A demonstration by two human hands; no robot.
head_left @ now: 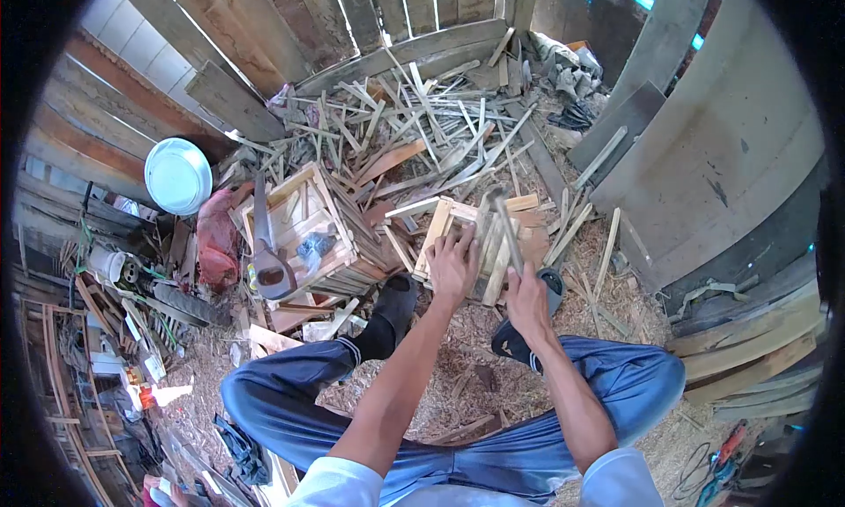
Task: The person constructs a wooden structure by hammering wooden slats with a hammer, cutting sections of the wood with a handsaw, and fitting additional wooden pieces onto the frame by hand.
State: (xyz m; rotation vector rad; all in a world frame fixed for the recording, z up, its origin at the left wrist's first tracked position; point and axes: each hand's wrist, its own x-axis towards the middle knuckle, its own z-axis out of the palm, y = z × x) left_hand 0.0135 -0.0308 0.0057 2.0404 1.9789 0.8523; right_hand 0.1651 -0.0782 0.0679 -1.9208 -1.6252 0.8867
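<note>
A small slatted wooden crate [496,265] stands on the ground between my feet. My left hand [453,265] rests on its near left part, fingers bent over the pale slats. In my right hand [526,297] is a hammer [509,232], gripped by the lower end of its handle. The hammer's head points away from me, over the far side of the crate. The left fingertips are partly hidden, and I cannot tell whether they pinch anything small.
Left of my hands stands a larger wooden crate [348,234] with a handsaw [271,265] and a crumpled plastic bag [314,250] on it. Scrap strips [422,128] pile up against the plank wall. A white basin [178,176], a red sack [217,238] and a curved panel [704,146] stand around.
</note>
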